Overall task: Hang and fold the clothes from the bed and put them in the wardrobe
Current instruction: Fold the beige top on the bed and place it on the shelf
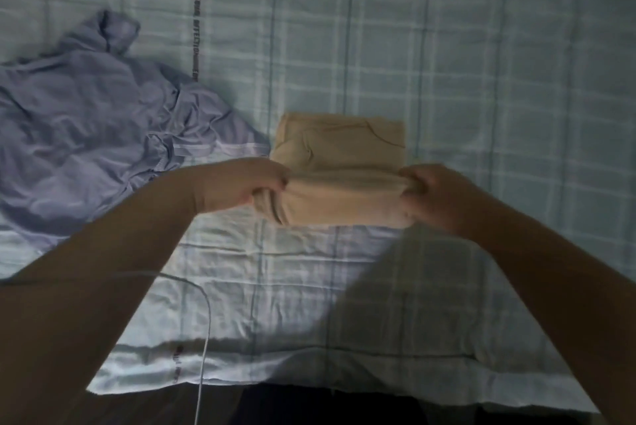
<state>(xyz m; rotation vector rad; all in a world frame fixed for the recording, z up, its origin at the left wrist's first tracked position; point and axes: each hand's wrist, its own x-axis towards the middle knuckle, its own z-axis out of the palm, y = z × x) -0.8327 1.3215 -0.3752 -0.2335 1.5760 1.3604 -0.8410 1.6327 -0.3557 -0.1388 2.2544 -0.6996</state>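
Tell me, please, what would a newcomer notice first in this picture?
The eye goes first to the folded beige garment in the middle of the checked bed sheet. The left hand and the right hand grip its near edge, one at each end. Next comes the crumpled lavender garment, which lies unfolded on the sheet to the left.

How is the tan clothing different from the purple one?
The tan garment is folded into a neat rectangle; the purple garment lies crumpled. The left hand and right hand grip the tan garment's ends; nothing touches the purple garment. The purple garment takes up more room than the tan garment. Both sit on the checked bed.
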